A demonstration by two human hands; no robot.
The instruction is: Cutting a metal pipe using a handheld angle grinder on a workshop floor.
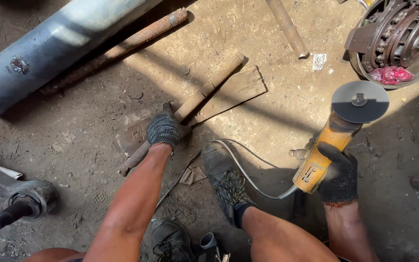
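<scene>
While the rusty rod (pixel 190 104) is pinned on a wooden plank (pixel 229 92) by the gloved left hand (pixel 165 128), closed round it, a yellow angle grinder (pixel 335 136) is gripped aloft by the right hand (pixel 338 177); cutting seems prepared, needing the disc lowered squarely, on a dusty workshop floor (pixel 277 121)

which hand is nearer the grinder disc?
Right. The right hand grips the grinder body just below the disc. The left hand is far off to the left, holding the rusty rod.
</scene>
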